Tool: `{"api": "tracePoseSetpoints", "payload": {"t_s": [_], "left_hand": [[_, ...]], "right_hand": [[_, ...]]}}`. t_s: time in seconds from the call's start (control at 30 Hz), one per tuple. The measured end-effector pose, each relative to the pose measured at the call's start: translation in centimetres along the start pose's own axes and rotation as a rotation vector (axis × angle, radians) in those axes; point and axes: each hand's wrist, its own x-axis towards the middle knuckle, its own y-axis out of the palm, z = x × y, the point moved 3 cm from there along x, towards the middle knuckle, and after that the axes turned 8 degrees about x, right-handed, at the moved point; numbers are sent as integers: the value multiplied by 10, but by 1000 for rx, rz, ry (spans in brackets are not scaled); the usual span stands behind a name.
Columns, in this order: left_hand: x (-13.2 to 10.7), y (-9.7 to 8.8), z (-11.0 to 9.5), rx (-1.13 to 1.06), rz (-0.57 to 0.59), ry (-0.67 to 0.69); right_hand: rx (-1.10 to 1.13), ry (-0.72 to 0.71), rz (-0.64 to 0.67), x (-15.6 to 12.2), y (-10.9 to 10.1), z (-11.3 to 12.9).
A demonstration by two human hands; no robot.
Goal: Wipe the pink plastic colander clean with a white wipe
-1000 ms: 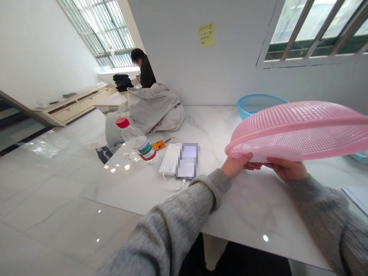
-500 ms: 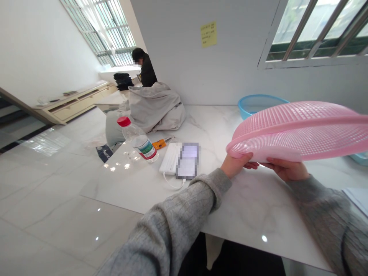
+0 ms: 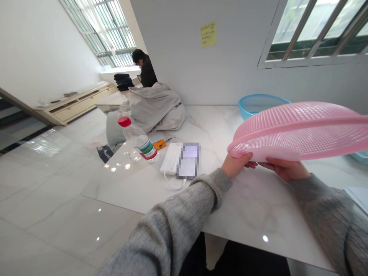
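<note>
White marble-look table [image 3: 253, 207], pink plastic colander [image 3: 299, 132] held up over it

Left hand [image 3: 234, 165] has the rim pinched, thumb on top and fingers [image 3: 250, 165] together underneath. Right hand [image 3: 284, 171] is just beside it, fingers [image 3: 271, 161] together and curled under the same rim, thumb out of sight from this angle. That puts the colander up off the table and tilted, over the right part of the top, with its far side running out of the shot. Grey knit sleeves [image 3: 172, 226] run from both wrists down to the bottom of the view.

Right behind the colander, a blue plastic basin [image 3: 258, 105] sits on the table by the wall. Left of the hands there's a white power bank [image 3: 171, 158] with a cable, a pixelated phone [image 3: 187, 161] on it, a small orange item [image 3: 159, 144] just behind, and a clear water bottle [image 3: 139, 142] with a red cap. Farther off, a person [image 3: 146, 71] in a dark top sits past a big grey blanket [image 3: 155, 109], under a bright barred window [image 3: 115, 34].
</note>
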Motion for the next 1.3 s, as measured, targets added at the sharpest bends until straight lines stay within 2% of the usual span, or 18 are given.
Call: {"api": "tracePoseSetpoints", "payload": {"t_s": [0.13,0.27,0.47,0.6,0.8,1.07,1.3], "left_hand": [[-5,0,-7,49,-13,9],[-9,-2,-14,154,-36,68],[-4,-6,-6,192,-67,67],[-1,-5,-2,174,-53,39],[-5,-2,-10,146,-8,38],[-4,-1,-9,119,2,81],[-7,0,-14,112,-41,52]], "right_hand": [[5,57,35,3,-1,-1],[-23,163,145,8,-4,-4],[-59,171,224,7,-1,-5],[-38,132,162,9,-7,-8],[-45,91,86,11,-18,-11],[-41,66,106,9,-14,-9],[-15,49,101,11,-12,-10]]}}
